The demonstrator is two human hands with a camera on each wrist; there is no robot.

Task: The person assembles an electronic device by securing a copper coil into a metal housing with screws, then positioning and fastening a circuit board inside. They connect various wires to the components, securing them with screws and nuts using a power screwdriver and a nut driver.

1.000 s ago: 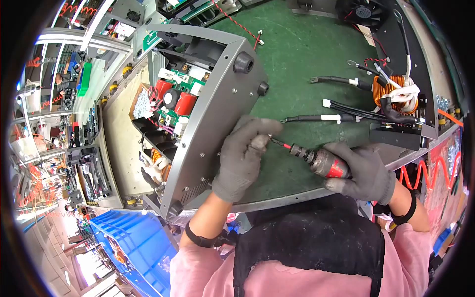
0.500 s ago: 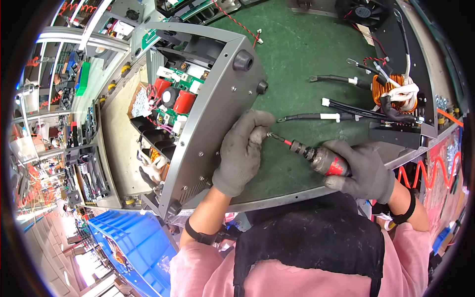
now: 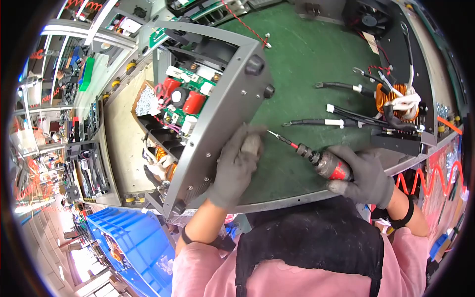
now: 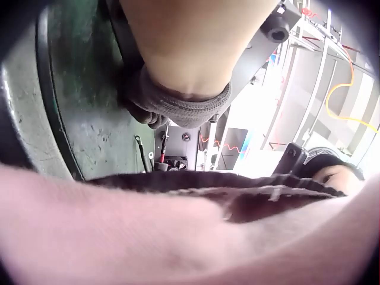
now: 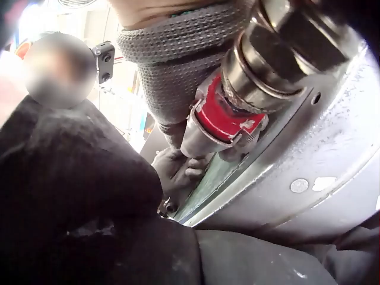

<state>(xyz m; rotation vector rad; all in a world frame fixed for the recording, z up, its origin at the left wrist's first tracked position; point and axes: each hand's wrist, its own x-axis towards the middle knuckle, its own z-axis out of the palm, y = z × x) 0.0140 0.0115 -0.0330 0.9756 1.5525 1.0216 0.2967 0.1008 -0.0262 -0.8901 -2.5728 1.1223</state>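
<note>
My right gloved hand (image 3: 363, 175) grips a pneumatic screwdriver (image 3: 332, 166), its slim bit pointing up and left. A small bright tip shows at the end of the bit, close to the left fingertips. In the right wrist view the tool's red band (image 5: 228, 116) and metal rear fitting (image 5: 261, 65) are near the camera. My left gloved hand (image 3: 235, 166) is beside the grey metal casing (image 3: 225, 104), fingers bent towards its outer panel; I cannot tell whether they hold anything. The casing stands tilted, with a green circuit board (image 3: 185, 96) and red capacitors inside.
On the right of the green work mat (image 3: 297, 64) are a copper coil (image 3: 391, 99) and black cables (image 3: 316, 122) with lug ends. A fan (image 3: 368, 20) stands at the back right. A box of screws (image 3: 147, 101) lies behind the casing, and a blue bin (image 3: 131, 247) sits below left.
The left hand has drawn slightly away from the bit, down and left towards the casing. The screwdriver stays in the right hand, shifted a little right. The head view has shifted slightly.
</note>
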